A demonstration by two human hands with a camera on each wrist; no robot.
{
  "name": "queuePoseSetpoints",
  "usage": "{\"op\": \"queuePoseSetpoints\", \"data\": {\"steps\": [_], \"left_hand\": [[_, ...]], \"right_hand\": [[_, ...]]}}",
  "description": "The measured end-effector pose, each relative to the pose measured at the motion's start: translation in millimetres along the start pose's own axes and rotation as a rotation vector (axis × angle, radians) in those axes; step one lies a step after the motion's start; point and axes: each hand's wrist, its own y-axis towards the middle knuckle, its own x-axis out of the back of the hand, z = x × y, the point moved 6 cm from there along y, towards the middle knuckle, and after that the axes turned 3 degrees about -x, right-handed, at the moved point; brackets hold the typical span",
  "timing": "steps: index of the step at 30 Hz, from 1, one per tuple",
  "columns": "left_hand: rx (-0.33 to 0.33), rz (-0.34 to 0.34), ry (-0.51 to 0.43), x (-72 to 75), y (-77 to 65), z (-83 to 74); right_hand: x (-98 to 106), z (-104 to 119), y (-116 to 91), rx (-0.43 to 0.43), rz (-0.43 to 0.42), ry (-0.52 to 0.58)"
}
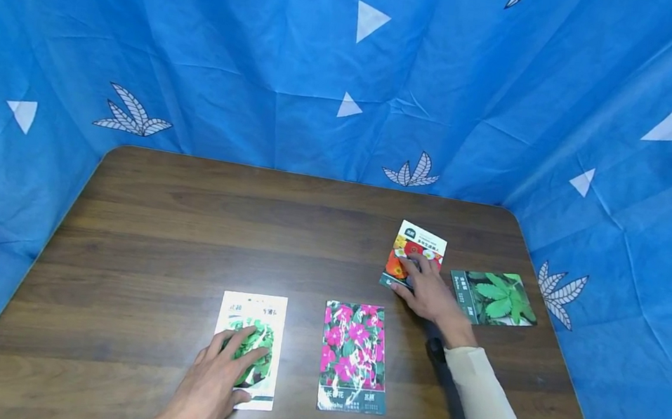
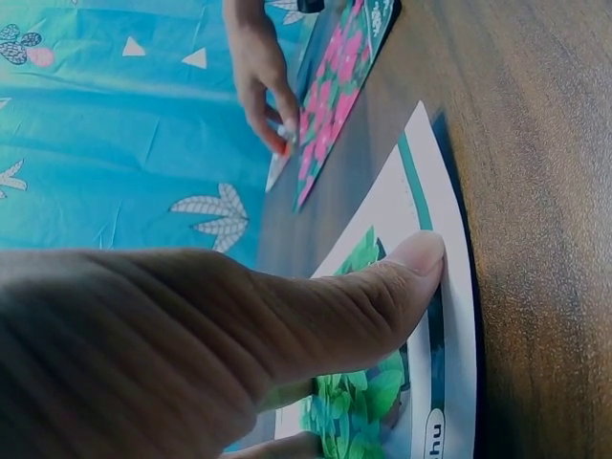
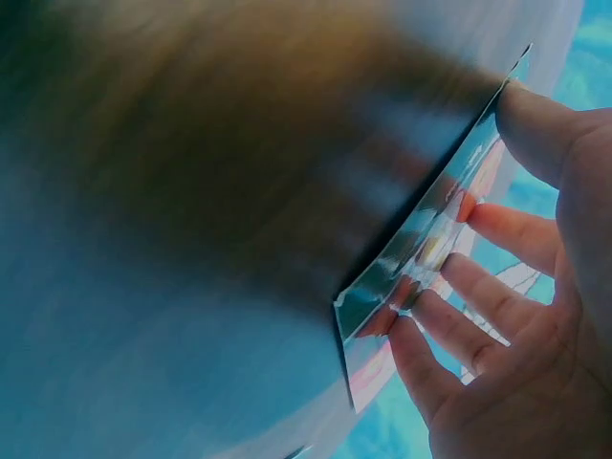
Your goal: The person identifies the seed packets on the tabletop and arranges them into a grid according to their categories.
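My left hand [image 1: 208,380] rests on a white seed packet [image 1: 271,328] with a green leafy picture, its fingers spread over the front. In the left wrist view the thumb [image 2: 382,296] presses near the packet's lower edge. At the far right, my right hand [image 1: 432,294] touches a seed packet [image 1: 413,241] with red, orange and yellow flowers. The right wrist view shows fairly straight, spread fingertips on that packet [image 3: 421,253] and the thumb at its edge. Between the hands lies a pink-flower seed packet [image 1: 353,353], touched by neither.
A seed packet with a big green leaf [image 1: 499,300] lies sideways on the right, close beside the right hand. The brown wooden table [image 1: 146,248] is bordered behind and at the sides by a blue curtain [image 1: 236,48] with white triangles and leaf prints.
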Motion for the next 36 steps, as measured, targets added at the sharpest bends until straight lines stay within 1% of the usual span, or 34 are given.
{"op": "queuePoseSetpoints", "data": {"steps": [11,18,22,26,36], "left_hand": [[-0.013,-0.023,0.0,1.9,-2.9,0.8],[-0.001,0.007,-0.01,0.0,-2.6,0.8],[-0.011,-0.004,0.004,0.1,-1.8,0.4],[-0.013,-0.011,0.024,0.4,-0.3,0.3],[-0.026,-0.02,0.011,0.3,-1.9,-0.4]], "right_hand": [[-2.0,24.6,11.6,0.054,0.005,-0.002],[-5.2,35.7,15.2,0.06,0.022,-0.011],[-5.9,40.7,16.6,0.066,0.016,-0.016],[-5.5,47.9,19.7,0.09,0.005,-0.017],[-11.9,67.8,27.7,0.116,0.04,-0.038]]}}
